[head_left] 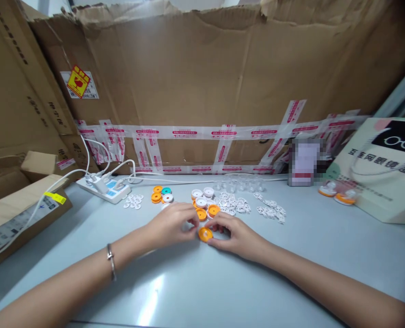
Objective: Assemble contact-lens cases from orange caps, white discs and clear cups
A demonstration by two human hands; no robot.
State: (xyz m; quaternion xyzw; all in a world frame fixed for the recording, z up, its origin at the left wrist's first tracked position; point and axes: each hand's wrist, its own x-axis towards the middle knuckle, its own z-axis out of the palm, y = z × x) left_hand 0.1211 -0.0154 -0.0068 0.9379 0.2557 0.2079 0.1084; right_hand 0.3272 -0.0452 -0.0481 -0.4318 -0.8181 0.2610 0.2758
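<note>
My right hand [234, 234] grips a small round orange plastic cap [205, 234] between thumb and fingertips, low over the table. The cap's hollow side faces up, with something pale at its centre. Close by on the left, my left hand [176, 223] has its fingers pinched together; whatever they may hold is too small to make out. Just beyond the hands lie more orange caps [201, 214] and white round caps [208, 192]. Behind my right hand spreads a pile of flat white cut-out pieces [241, 206].
Clear plastic domes [238, 184] stand in a row at the back. Small white discs [133, 201] lie by a power strip [108, 189] with cables. Finished-looking domed pieces [345, 198] sit beside a printed box [380, 182]. A large cardboard box [202, 73] walls off the back.
</note>
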